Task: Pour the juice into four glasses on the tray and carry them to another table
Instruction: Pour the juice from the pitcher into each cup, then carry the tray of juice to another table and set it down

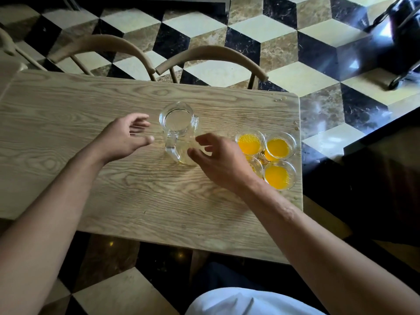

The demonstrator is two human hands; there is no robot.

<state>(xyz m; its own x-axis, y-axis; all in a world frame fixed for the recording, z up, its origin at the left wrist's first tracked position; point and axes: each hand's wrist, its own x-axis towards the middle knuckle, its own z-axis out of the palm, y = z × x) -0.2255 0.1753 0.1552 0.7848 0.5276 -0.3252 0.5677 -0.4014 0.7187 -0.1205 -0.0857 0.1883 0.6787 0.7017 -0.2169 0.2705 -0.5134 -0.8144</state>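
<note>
Closest to us, our two bare forearms rise from the bottom corners and reach over the wooden table. On the left, our left hand hovers just beside the glass pitcher, palm turned inward, fingers loosely spread and holding nothing. At centre the pitcher stands upright, seemingly empty apart from a faint yellow trace at its base, its handle pointing toward us. Just right of it our right hand hangs above the tabletop, back upward, fingers apart and slightly curled, gripping nothing. Further right, near the table's right edge, four glasses of orange juice stand clustered; our right wrist hides most of the nearest left one, so we cannot judge its level. Between them a ribbed golden surface, the tray, barely shows, its outline mostly hidden. Motion blur softens our fingertips.
</note>
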